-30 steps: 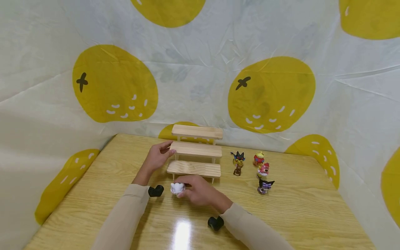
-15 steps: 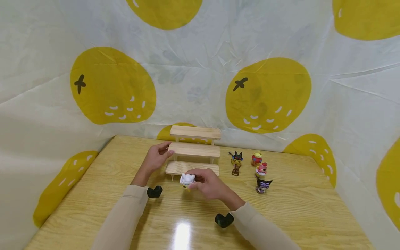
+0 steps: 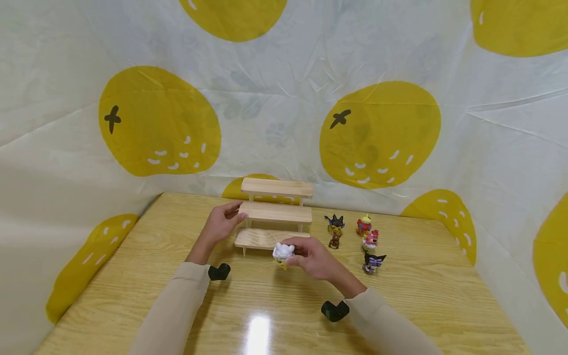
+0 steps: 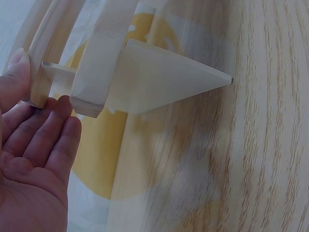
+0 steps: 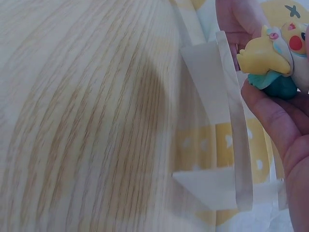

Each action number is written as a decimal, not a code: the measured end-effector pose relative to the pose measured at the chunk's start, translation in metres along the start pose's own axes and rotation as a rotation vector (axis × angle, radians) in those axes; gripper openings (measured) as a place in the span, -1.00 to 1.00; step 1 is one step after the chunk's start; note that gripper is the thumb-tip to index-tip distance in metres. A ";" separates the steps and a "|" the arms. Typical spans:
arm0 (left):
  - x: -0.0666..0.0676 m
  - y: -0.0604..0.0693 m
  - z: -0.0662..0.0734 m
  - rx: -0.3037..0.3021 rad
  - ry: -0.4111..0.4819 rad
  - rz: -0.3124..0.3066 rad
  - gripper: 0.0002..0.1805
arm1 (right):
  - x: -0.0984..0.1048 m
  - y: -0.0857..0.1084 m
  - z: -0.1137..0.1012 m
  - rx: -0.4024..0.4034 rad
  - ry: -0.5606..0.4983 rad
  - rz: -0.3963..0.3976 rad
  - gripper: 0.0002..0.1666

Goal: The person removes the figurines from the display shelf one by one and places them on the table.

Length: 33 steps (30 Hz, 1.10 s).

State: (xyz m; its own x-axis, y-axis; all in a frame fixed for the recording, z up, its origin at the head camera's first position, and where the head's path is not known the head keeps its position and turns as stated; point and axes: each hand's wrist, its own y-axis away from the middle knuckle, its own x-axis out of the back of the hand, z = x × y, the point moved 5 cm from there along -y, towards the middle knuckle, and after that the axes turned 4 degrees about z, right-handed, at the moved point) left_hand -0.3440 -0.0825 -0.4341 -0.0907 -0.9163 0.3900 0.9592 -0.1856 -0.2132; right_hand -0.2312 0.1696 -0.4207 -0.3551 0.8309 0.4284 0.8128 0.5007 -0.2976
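A three-tier wooden display stand stands near the back of the table. At the left end of its middle shelf, my left hand holds the board, the thumb on one face and fingers against the other, as the left wrist view shows. My right hand grips a small toy figurine in front of the lowest shelf's right part. This figurine has a white top, a yellow body with a red cheek, and a teal-green base; part of it lies outside the right wrist view.
Right of the stand are a dark-eared figurine, a small brown figurine, a red-and-yellow one, a pink one and a black-and-purple one. Fabric with yellow fruit prints hangs behind the wooden table.
My right hand has carried the white-topped figurine up from the table by the stand's lower left and moved it to the right. The left hand stays on the middle shelf.
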 end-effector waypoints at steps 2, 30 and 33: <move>0.000 0.001 0.000 0.001 -0.006 -0.002 -0.37 | 0.002 0.003 0.001 -0.007 0.012 0.002 -0.57; -0.001 0.000 -0.005 0.017 0.009 -0.011 -0.38 | 0.041 0.035 0.016 -0.082 0.043 0.056 -0.58; -0.002 -0.001 -0.004 0.004 0.006 -0.013 -0.37 | 0.046 0.037 0.019 -0.092 0.054 0.064 -0.57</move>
State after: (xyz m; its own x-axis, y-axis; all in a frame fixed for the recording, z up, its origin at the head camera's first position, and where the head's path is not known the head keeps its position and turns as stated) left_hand -0.3460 -0.0821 -0.4382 -0.1046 -0.9160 0.3873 0.9591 -0.1959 -0.2044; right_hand -0.2261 0.2306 -0.4280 -0.2776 0.8450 0.4571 0.8729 0.4206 -0.2473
